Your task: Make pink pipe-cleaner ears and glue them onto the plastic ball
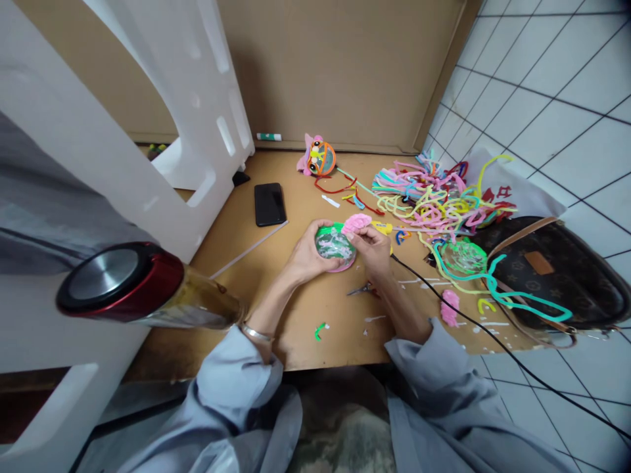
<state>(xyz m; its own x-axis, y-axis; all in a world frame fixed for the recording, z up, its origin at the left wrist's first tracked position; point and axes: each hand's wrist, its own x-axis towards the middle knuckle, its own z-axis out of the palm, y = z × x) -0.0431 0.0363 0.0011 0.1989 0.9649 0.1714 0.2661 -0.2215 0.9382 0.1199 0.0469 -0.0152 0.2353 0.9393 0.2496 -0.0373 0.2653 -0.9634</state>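
Note:
My left hand (306, 256) is wrapped round the side of a round, green-rimmed piece (334, 244) with whitish strands across its face and pink at its lower edge. In my right hand (373, 249) a fuzzy pink oval piece (357, 223) is pinched between thumb and fingers, over the upper right edge of the round piece. Whether the two pieces touch, I cannot tell. Just behind my right hand lies a yellow tool (382, 228), partly hidden, near a black cord (444, 286). Small scissors (362, 289) rest under my right forearm, partly covered.
Pipe cleaners (434, 194) are heaped at the back right, near a brown handbag (557, 269). Another green round piece (463, 255) and a pink piece (449, 307) lie on the right. A phone (270, 204), a decorated ball (320, 157) and a tall bottle (148, 286) stand or lie around.

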